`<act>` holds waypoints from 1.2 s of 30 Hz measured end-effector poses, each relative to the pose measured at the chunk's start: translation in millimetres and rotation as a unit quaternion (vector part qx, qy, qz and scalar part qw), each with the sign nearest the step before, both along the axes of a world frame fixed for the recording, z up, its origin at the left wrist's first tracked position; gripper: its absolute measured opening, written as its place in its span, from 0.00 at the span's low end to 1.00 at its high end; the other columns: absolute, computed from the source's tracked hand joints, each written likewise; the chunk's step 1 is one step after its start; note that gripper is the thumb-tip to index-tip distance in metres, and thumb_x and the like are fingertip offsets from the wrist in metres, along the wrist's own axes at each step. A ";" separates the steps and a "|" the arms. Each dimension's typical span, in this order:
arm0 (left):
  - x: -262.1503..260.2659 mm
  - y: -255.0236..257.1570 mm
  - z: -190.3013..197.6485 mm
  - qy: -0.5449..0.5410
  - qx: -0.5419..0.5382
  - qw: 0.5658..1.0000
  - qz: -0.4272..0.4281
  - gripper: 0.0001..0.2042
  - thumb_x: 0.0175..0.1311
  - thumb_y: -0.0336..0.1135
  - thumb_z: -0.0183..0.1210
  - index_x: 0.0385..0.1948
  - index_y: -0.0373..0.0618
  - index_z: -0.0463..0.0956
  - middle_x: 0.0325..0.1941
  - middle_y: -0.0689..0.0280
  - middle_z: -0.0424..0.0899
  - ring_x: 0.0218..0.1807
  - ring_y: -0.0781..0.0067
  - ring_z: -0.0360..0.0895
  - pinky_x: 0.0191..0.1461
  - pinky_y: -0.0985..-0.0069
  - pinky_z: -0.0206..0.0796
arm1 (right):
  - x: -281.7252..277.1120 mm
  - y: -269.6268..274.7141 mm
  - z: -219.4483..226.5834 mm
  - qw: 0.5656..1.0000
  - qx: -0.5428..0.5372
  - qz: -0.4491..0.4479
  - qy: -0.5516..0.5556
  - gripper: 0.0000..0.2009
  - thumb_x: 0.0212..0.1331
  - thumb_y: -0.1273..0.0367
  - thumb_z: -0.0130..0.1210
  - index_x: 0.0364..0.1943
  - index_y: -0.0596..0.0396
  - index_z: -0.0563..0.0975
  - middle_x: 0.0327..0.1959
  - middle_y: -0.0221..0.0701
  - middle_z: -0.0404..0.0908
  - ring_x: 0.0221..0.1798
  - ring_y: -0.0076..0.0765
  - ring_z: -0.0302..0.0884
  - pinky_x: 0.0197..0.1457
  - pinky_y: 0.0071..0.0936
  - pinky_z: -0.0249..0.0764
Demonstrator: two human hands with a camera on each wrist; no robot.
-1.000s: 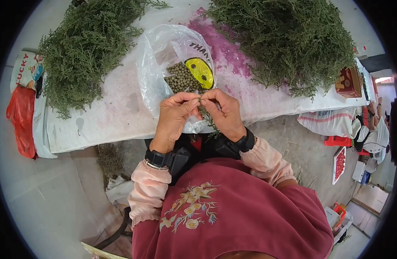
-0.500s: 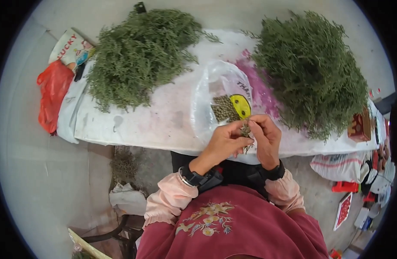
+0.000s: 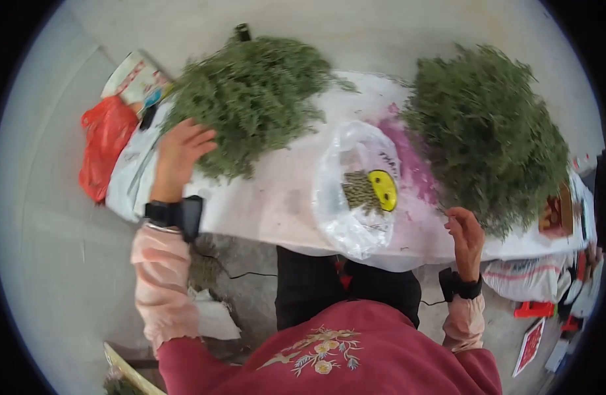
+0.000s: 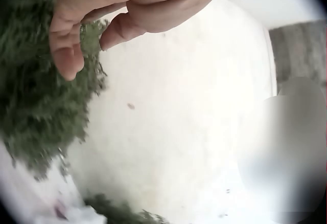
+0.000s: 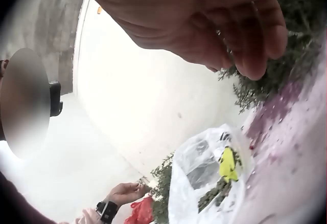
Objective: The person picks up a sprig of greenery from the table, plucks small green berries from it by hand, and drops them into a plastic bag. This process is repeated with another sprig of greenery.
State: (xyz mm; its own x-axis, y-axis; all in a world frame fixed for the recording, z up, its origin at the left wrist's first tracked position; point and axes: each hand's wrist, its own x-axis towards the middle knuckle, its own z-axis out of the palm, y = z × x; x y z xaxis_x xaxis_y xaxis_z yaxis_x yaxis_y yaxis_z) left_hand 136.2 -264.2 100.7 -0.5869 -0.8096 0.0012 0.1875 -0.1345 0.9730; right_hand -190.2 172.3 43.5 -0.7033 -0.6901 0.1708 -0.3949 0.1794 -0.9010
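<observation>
Head: L hand (image 3: 183,148) open at L greenery pile (image 3: 260,99), no visible hold; R hand (image 3: 467,237) half-curled nr R greenery pile (image 3: 490,131), can't tell if holding. Clear bag (image 3: 332,210) on bench (image 3: 270,204) btwn.

L wrist: thumb/fingers apart; best pinch stems lightly.

R wrist: fingers bent. Qty: 2 piles, 1 clear bag.

So the arms are spread wide, one out to each side of the body. Left hand (image 3: 183,148) is reaching further forward, fingers (image 3: 199,137) loosely spread and a bit bent, with the thumb (image 4: 120,31) apart from the nearest finger in the wrist view. Right hand (image 3: 469,238) sits lower and closer in, palm turned inward, fingers (image 5: 255,55) loosely bent and kinda bunched together. Left wrist (image 3: 168,212) and right wrist (image 3: 469,284) are both pretty far from each other.
</observation>
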 end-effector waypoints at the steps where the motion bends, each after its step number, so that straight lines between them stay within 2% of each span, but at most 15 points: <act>1: 12.8 -26.8 -9.2 -0.033 -0.050 0.998 0.007 0.17 0.62 0.34 0.51 0.50 0.33 0.64 0.46 0.53 0.75 0.47 0.53 0.76 0.47 0.63 0.72 | -4.4 11.2 0.1 0.999 0.018 -0.026 0.007 0.09 0.57 0.76 0.50 0.42 0.61 0.74 0.37 0.28 0.75 0.37 0.20 0.71 0.40 0.18 0.67; 3: 34.1 -61.2 -16.7 -0.070 -0.035 0.996 0.038 0.20 0.62 0.38 0.52 0.50 0.32 0.63 0.49 0.52 0.72 0.51 0.47 0.74 0.51 0.58 0.71 | -10.9 21.2 0.4 0.997 0.027 -0.059 0.031 0.09 0.57 0.75 0.51 0.42 0.60 0.74 0.37 0.27 0.74 0.35 0.20 0.71 0.38 0.18 0.68; 4: 46.2 -74.4 -28.7 -0.061 -0.098 0.993 0.022 0.22 0.63 0.40 0.52 0.51 0.31 0.62 0.52 0.51 0.70 0.51 0.45 0.73 0.51 0.58 0.71 | -15.2 25.2 1.5 0.996 0.031 -0.063 0.054 0.09 0.56 0.75 0.52 0.42 0.59 0.74 0.36 0.27 0.74 0.33 0.20 0.71 0.36 0.19 0.68; 7: 48.8 -86.8 -33.9 -0.120 -0.078 0.978 0.152 0.26 0.62 0.40 0.53 0.57 0.33 0.58 0.53 0.53 0.71 0.51 0.54 0.74 0.49 0.63 0.72 | -29.4 28.2 14.1 0.985 0.071 -0.096 0.126 0.11 0.55 0.75 0.54 0.43 0.58 0.73 0.37 0.27 0.75 0.31 0.21 0.71 0.35 0.19 0.68; 11: -0.6 16.1 1.0 -0.116 -0.226 0.938 0.234 0.22 0.61 0.32 0.53 0.57 0.37 0.64 0.50 0.58 0.75 0.44 0.71 0.75 0.39 0.77 0.70 | -38.6 9.1 24.0 0.974 0.069 -0.069 0.205 0.13 0.52 0.75 0.56 0.44 0.56 0.74 0.37 0.33 0.75 0.29 0.29 0.74 0.31 0.23 0.70; 14: -37.7 120.7 17.7 -0.113 -0.158 0.978 0.078 0.13 0.56 0.26 0.54 0.44 0.36 0.75 0.42 0.60 0.78 0.34 0.75 0.76 0.36 0.78 0.68 | -35.3 -7.0 14.4 0.960 0.125 -0.047 0.246 0.14 0.50 0.76 0.56 0.43 0.56 0.74 0.37 0.35 0.75 0.28 0.35 0.75 0.30 0.25 0.70; 17: -46.2 187.0 3.5 -0.160 -0.031 0.983 -0.078 0.06 0.56 0.23 0.54 0.34 0.34 0.77 0.35 0.62 0.80 0.29 0.78 0.77 0.35 0.80 0.69 | -33.5 -16.8 -3.4 0.851 0.358 -0.018 0.383 0.13 0.48 0.76 0.57 0.40 0.55 0.74 0.38 0.36 0.75 0.26 0.39 0.75 0.28 0.26 0.70; 20: -57.3 227.6 -24.8 -0.177 -0.010 0.975 -0.131 0.07 0.57 0.22 0.54 0.36 0.34 0.77 0.34 0.62 0.81 0.31 0.78 0.78 0.35 0.82 0.70 | -29.1 -16.6 -16.4 0.872 0.299 0.030 0.388 0.13 0.46 0.77 0.57 0.39 0.54 0.74 0.36 0.37 0.75 0.26 0.41 0.74 0.28 0.26 0.70; 22: -70.1 243.6 -38.9 -0.111 0.055 0.974 -0.190 0.08 0.58 0.22 0.54 0.39 0.33 0.76 0.36 0.61 0.81 0.33 0.77 0.78 0.38 0.82 0.71 | -21.7 -12.8 -18.0 0.881 0.275 0.056 0.380 0.13 0.45 0.77 0.57 0.38 0.54 0.74 0.35 0.37 0.75 0.25 0.41 0.73 0.28 0.26 0.70; 25: -92.6 263.3 -53.4 -0.051 0.112 0.964 -0.237 0.10 0.60 0.23 0.54 0.44 0.34 0.75 0.38 0.59 0.81 0.33 0.76 0.78 0.37 0.82 0.71 | -18.3 -10.4 -4.1 0.957 0.085 0.036 0.275 0.11 0.49 0.76 0.56 0.38 0.54 0.75 0.31 0.33 0.76 0.24 0.35 0.73 0.27 0.23 0.70; 26: -102.6 268.1 -57.2 -0.050 0.115 0.964 -0.236 0.10 0.60 0.23 0.54 0.44 0.34 0.75 0.38 0.59 0.81 0.33 0.76 0.78 0.37 0.82 0.71 | -17.5 -9.6 -2.2 0.957 0.088 0.038 0.274 0.11 0.49 0.76 0.56 0.38 0.54 0.75 0.31 0.33 0.76 0.24 0.35 0.73 0.27 0.23 0.70; 28: -121.1 276.0 -63.7 -0.034 0.145 0.941 -0.303 0.14 0.61 0.26 0.52 0.48 0.31 0.71 0.40 0.55 0.80 0.32 0.71 0.78 0.35 0.78 0.72 | -12.0 -7.3 -1.4 0.999 0.020 0.027 -0.032 0.09 0.51 0.77 0.56 0.38 0.57 0.75 0.30 0.29 0.76 0.25 0.27 0.72 0.28 0.21 0.69; 29: -129.2 280.7 -67.9 -0.036 0.145 0.941 -0.302 0.14 0.61 0.26 0.52 0.48 0.31 0.71 0.40 0.55 0.80 0.32 0.71 0.78 0.35 0.78 0.72 | -9.5 -6.5 -1.2 0.982 -0.016 0.021 -0.186 0.08 0.52 0.77 0.55 0.38 0.58 0.75 0.29 0.27 0.76 0.26 0.24 0.72 0.28 0.20 0.69; 33: -158.1 294.2 -78.9 -0.006 0.165 0.941 -0.295 0.17 0.63 0.28 0.52 0.52 0.32 0.67 0.43 0.54 0.79 0.33 0.70 0.79 0.35 0.78 0.73 | 4.5 -3.1 -5.0 0.933 -0.104 0.031 -0.342 0.08 0.54 0.76 0.55 0.39 0.61 0.75 0.30 0.23 0.75 0.28 0.16 0.70 0.29 0.17 0.68; 36: -175.0 296.6 -79.7 -0.007 0.275 0.927 -0.254 0.22 0.61 0.30 0.56 0.56 0.31 0.63 0.44 0.58 0.78 0.35 0.75 0.77 0.33 0.80 0.72 | 21.2 -3.6 -16.2 0.931 -0.088 0.045 -0.351 0.09 0.54 0.76 0.55 0.40 0.61 0.75 0.31 0.25 0.76 0.29 0.16 0.70 0.30 0.16 0.67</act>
State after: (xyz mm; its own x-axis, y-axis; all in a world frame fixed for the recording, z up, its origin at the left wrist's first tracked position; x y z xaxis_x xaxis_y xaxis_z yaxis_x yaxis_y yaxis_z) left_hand -38.8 32.4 21.0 -0.8896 -0.3040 -0.3409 -0.0488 -0.6789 0.7327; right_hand -169.0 168.7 27.3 -0.6249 -0.7566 -0.1925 0.2963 -0.0017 -0.9551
